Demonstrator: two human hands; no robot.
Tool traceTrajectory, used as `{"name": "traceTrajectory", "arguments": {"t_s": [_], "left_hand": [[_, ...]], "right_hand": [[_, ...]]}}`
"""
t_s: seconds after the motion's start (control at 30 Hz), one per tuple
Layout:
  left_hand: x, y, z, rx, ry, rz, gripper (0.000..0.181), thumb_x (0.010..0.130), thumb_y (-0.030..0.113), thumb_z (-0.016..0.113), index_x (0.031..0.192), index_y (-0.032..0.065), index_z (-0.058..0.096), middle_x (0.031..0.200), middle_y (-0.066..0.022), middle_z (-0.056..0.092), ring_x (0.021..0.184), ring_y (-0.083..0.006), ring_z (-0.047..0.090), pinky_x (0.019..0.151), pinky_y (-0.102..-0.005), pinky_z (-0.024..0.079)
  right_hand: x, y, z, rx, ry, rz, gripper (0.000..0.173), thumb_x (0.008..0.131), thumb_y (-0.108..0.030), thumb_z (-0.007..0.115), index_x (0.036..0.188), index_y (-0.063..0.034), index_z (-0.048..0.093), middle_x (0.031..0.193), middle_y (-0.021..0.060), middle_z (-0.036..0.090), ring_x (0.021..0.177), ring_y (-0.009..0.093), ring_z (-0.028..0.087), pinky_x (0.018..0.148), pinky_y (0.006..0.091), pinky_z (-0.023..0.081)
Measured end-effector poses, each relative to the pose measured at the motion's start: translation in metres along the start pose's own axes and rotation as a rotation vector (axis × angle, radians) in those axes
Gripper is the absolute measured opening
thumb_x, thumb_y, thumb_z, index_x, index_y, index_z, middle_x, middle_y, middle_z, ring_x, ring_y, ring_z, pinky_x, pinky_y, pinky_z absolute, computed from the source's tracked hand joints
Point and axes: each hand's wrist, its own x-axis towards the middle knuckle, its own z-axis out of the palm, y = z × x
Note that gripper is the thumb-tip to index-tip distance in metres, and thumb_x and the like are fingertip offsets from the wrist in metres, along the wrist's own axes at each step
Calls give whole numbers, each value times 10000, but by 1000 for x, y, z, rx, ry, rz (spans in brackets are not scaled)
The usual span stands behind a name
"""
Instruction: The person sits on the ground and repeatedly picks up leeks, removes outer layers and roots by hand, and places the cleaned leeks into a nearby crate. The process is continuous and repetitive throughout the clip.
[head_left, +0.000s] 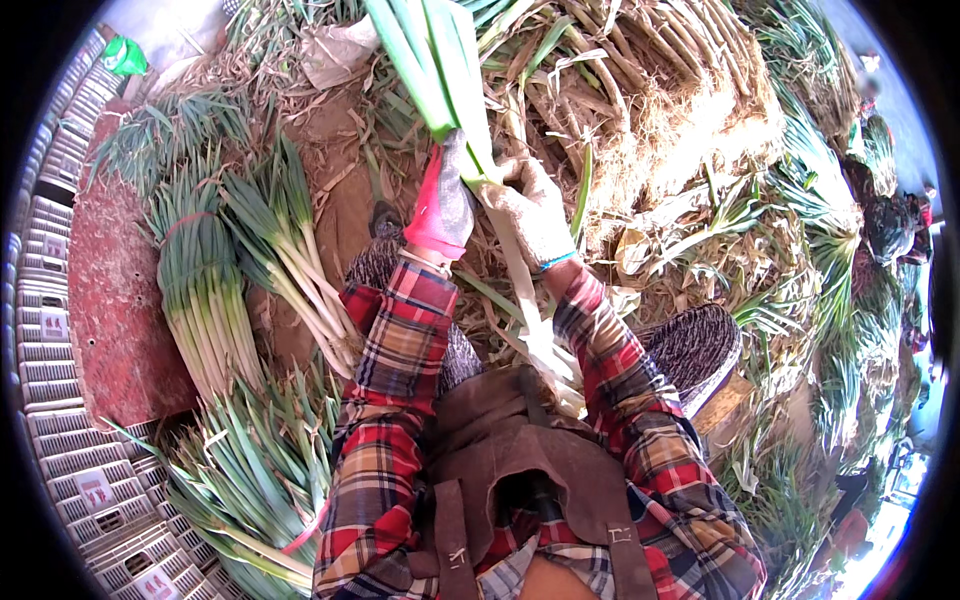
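Note:
My left hand (442, 199), in a pink and grey work glove, is closed around the green upper part of a large leek or green onion (469, 82). Just right of it my right hand (531, 210), in a whitish knit glove, pinches the same plant where the green leaves meet the pale stem. The stem runs down between my forearms towards my brown apron, and its lower end lies near several pale stalks (559, 360). Loose trimmed stalks (319, 300) lie left of my left forearm, beside a tied bundle of green onions (206, 300).
Untrimmed stalks with dry roots (645, 90) are heaped at the upper right. Dry peeled leaves (690, 277) cover the ground around my shoes. Plastic crates (56, 360) line the left edge beside a red board (120, 315). Another tied bundle (255, 480) lies lower left. People are at the far right.

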Motion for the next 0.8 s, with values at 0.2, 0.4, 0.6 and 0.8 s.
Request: {"name": "traceTrajectory", "arguments": {"t_s": [0.2,0.4,0.6,0.8], "left_hand": [[0,-7,-8,101,1,41,469,968,419,466,1253,47,487,1011,-78,606,883,-202,609,773,-348,506],[-4,-7,8,155,57,56,543,939,489,485,1267,57,471,1017,-107,600,963,-243,595,792,-386,521],[23,42,-19,-362,-4,-66,666,877,589,478,1246,34,494,1065,-193,600,977,-353,580,911,-536,464],[31,70,-49,-529,-326,-110,590,909,503,462,1266,35,490,1151,-230,567,999,-369,573,939,-544,438]], "right_hand": [[-19,-11,9,101,106,54,179,855,-93,626,990,-15,540,815,37,573,632,70,540,535,205,482],[-22,10,2,-528,208,-351,256,883,-162,604,1064,4,530,876,87,588,821,171,579,747,348,487],[-78,13,-20,-380,-231,130,427,847,-274,630,1159,-24,481,897,134,624,819,237,621,757,349,497],[-130,-9,-43,-477,-331,317,331,860,-167,602,1124,2,496,780,99,607,685,163,628,629,310,501]]}}
